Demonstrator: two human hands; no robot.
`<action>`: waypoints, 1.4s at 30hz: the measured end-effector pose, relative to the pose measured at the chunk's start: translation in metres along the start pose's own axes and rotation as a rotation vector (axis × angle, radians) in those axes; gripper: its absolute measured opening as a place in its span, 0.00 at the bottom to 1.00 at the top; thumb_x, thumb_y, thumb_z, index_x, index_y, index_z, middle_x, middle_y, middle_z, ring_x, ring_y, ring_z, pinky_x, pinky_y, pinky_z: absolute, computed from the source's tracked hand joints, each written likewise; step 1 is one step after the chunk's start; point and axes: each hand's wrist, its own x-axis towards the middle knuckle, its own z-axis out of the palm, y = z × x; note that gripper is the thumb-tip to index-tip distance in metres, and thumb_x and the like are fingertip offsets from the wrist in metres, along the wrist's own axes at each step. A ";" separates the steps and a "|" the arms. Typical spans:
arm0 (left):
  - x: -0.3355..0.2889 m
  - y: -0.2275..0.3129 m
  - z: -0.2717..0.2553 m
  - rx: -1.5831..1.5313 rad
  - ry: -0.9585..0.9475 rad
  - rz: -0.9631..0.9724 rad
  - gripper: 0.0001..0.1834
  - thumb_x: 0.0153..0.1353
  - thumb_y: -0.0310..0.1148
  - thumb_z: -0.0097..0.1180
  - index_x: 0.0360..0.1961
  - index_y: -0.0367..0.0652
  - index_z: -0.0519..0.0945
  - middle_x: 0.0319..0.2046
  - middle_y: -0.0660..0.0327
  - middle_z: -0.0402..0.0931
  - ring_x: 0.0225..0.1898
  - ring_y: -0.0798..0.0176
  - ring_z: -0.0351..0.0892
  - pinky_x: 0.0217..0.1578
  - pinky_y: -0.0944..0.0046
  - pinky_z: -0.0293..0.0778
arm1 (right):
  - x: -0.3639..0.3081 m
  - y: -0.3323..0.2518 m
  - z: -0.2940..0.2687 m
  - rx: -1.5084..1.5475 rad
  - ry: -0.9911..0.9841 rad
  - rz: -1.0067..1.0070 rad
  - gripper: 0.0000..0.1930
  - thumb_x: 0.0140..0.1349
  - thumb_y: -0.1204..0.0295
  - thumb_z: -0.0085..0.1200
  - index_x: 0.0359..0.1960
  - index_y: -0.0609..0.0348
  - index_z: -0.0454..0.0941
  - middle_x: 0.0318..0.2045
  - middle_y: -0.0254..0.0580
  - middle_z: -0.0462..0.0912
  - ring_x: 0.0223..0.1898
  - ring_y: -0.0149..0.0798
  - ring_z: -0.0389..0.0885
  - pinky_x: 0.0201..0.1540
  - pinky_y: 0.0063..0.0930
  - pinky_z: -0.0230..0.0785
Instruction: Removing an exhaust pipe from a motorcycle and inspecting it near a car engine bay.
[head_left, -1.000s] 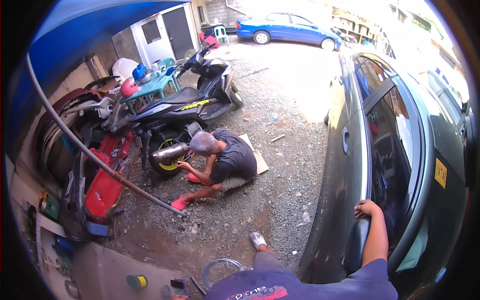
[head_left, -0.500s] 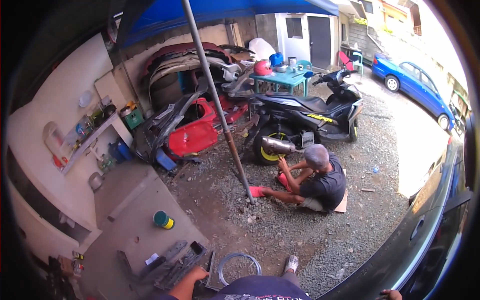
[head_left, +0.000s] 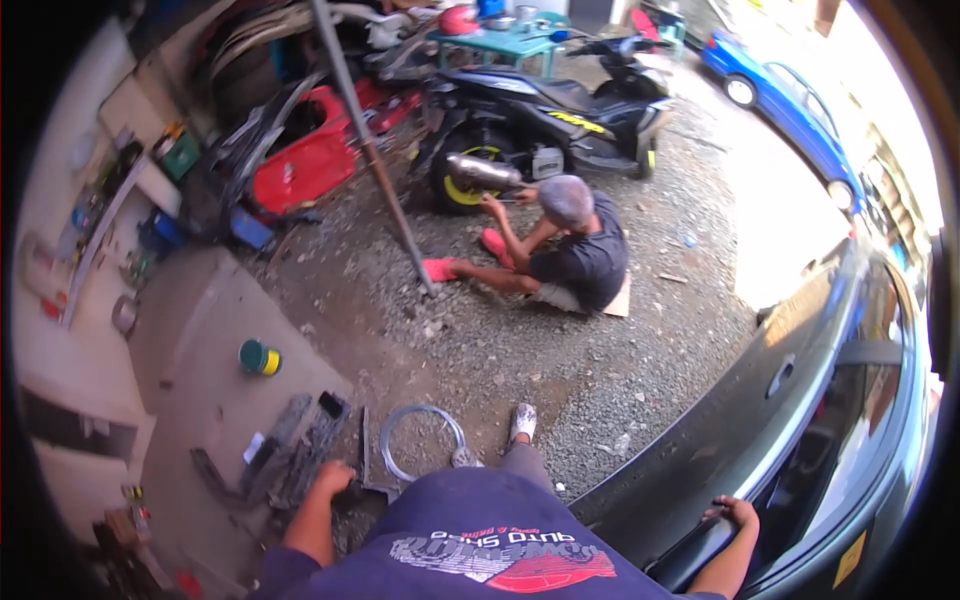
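Where right hand (head_left: 735, 510) lies unclenched: dark car (head_left: 700, 455) alongside, likely for support.
Left hand (head_left: 337, 477): curled, black parts (head_left: 322, 430) just beside; grip unclear.

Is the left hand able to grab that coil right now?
Probably not without bending: the left hand seems higher up, while the coil lies on the ground. Its upper curve looks uncovered, though, so nothing seems to block a grab there.

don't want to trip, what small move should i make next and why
I'd probably shift your pale shoe rightward, toward the dark car: a pale coil lies close to the shoe's left, and your right hand is by the car.
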 end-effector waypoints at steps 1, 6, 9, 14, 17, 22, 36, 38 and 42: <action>0.007 -0.007 -0.002 0.022 -0.006 0.048 0.26 0.59 0.53 0.68 0.46 0.40 0.89 0.51 0.44 0.85 0.54 0.42 0.84 0.57 0.50 0.78 | 0.003 0.005 -0.001 0.046 -0.020 0.005 0.20 0.75 0.63 0.47 0.57 0.68 0.71 0.42 0.74 0.85 0.46 0.75 0.86 0.49 0.65 0.81; -0.021 0.054 -0.015 -0.240 -0.015 -0.050 0.20 0.60 0.47 0.70 0.44 0.41 0.89 0.47 0.46 0.87 0.51 0.44 0.86 0.54 0.50 0.79 | 0.024 -0.005 -0.022 0.025 0.042 0.012 0.18 0.78 0.59 0.41 0.55 0.62 0.71 0.41 0.68 0.84 0.45 0.72 0.84 0.51 0.65 0.80; -0.027 0.047 -0.004 -0.253 0.008 -0.074 0.19 0.60 0.46 0.70 0.43 0.42 0.89 0.47 0.47 0.87 0.51 0.45 0.86 0.54 0.51 0.79 | 0.020 -0.009 -0.012 0.023 0.039 0.038 0.19 0.78 0.59 0.41 0.56 0.62 0.71 0.41 0.67 0.84 0.44 0.71 0.85 0.50 0.64 0.80; -0.024 0.035 0.006 -0.235 -0.017 -0.038 0.19 0.60 0.47 0.70 0.43 0.43 0.89 0.47 0.48 0.87 0.51 0.45 0.86 0.55 0.52 0.79 | 0.010 0.004 0.001 0.084 0.057 0.069 0.19 0.78 0.59 0.41 0.57 0.61 0.71 0.39 0.67 0.84 0.42 0.69 0.85 0.49 0.63 0.80; -0.031 0.015 0.017 -0.181 -0.072 -0.124 0.19 0.60 0.47 0.70 0.44 0.44 0.90 0.47 0.48 0.87 0.52 0.45 0.86 0.55 0.52 0.79 | 0.009 -0.003 0.007 0.056 0.049 0.071 0.19 0.78 0.59 0.41 0.58 0.61 0.71 0.39 0.67 0.84 0.41 0.69 0.85 0.48 0.63 0.81; -0.038 0.002 0.009 -0.192 -0.052 -0.133 0.18 0.60 0.46 0.70 0.43 0.44 0.91 0.45 0.48 0.88 0.51 0.47 0.87 0.55 0.53 0.79 | 0.004 -0.009 0.012 0.008 0.075 0.056 0.19 0.78 0.59 0.41 0.58 0.60 0.71 0.38 0.67 0.84 0.39 0.68 0.86 0.45 0.61 0.82; -0.025 0.053 -0.031 -0.385 -0.131 -0.110 0.17 0.59 0.26 0.60 0.51 0.46 0.87 0.37 0.53 0.88 0.37 0.60 0.89 0.36 0.57 0.81 | -0.017 -0.015 0.027 -0.024 0.068 0.039 0.18 0.77 0.61 0.44 0.58 0.62 0.72 0.41 0.67 0.84 0.40 0.66 0.87 0.46 0.58 0.83; -0.030 0.061 -0.034 -0.457 -0.176 -0.145 0.20 0.62 0.21 0.55 0.54 0.48 0.85 0.34 0.53 0.87 0.35 0.61 0.89 0.29 0.60 0.81 | -0.011 -0.013 0.024 -0.032 0.105 0.009 0.18 0.76 0.62 0.44 0.58 0.63 0.72 0.41 0.67 0.85 0.40 0.67 0.87 0.47 0.59 0.83; -0.043 0.062 -0.023 -0.573 -0.235 -0.201 0.24 0.69 0.17 0.45 0.61 0.47 0.79 0.44 0.49 0.85 0.33 0.53 0.89 0.29 0.56 0.87 | -0.003 -0.010 0.007 -0.012 0.055 -0.027 0.18 0.76 0.63 0.44 0.58 0.64 0.73 0.41 0.67 0.85 0.43 0.69 0.86 0.48 0.60 0.81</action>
